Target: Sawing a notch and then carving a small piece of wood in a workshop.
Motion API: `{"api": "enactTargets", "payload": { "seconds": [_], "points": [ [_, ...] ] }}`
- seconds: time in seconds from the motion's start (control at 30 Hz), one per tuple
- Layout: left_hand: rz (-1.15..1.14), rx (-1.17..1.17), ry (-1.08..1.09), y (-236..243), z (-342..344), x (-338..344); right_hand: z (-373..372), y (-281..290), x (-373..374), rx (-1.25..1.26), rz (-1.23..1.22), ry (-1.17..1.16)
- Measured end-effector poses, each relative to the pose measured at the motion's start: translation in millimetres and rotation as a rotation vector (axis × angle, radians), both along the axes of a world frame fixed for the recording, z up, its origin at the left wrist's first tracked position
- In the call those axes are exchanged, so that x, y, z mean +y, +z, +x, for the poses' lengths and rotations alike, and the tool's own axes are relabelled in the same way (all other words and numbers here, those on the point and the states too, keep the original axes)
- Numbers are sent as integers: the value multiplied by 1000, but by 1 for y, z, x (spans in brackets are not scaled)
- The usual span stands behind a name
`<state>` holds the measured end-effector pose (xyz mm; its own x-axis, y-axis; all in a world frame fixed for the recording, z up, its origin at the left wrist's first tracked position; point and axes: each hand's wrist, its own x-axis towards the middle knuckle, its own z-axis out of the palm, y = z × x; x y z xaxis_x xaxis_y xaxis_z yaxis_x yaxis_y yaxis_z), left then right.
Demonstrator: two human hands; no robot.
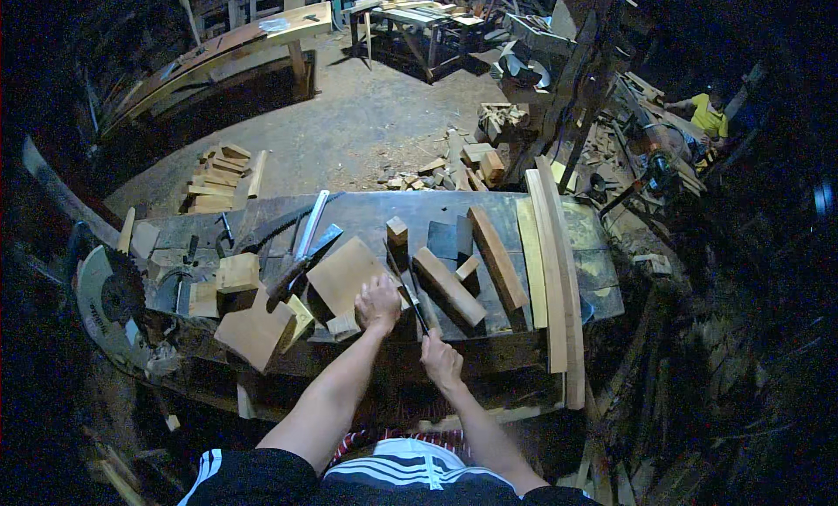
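Observation:
My left hand [379, 304] rests on a square wooden board [340, 266], fingers slightly bent and apart over its right part. Just right of it, my right hand [441, 358] grips the dark handle of a long, thin tool [408, 288], which lies angled along the board's edge; its exact kind is hard to tell. Further right are a wooden beam [449, 285] and a small upright block [397, 232]. Left of the board lie a steel rule [311, 222], more cut pieces [249, 331] and a small pale block [344, 325].
The workbench [580, 244] carries long planks [553, 279] at its right and a circular saw [109, 305] at its left. Beyond are wood scraps [489, 166], another bench [288, 30] and a trestle table [410, 13]. A person in yellow [709, 113] sits at the upper right.

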<state>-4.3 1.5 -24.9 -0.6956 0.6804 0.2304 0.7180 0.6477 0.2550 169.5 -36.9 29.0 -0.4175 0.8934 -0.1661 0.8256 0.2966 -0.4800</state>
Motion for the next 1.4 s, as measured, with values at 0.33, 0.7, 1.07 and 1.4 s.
{"api": "enactTargets", "payload": {
  "seconds": [0.33, 0.7, 1.07, 1.4],
  "points": [
    [167, 263, 37, -2, 7, 0, 0, -14, 0, -33, 213, -15],
    [7, -65, 9, 8, 5, -4, 0, -2, -2, -1, -5, -19],
    [-79, -116, -34, 27, 4, -1, 0, -7, 1, -42, 66, 4],
    [-11, 7, -46, 20, 4, -9, -21, 0, 22, 55, 58, 76]
  ]
}}
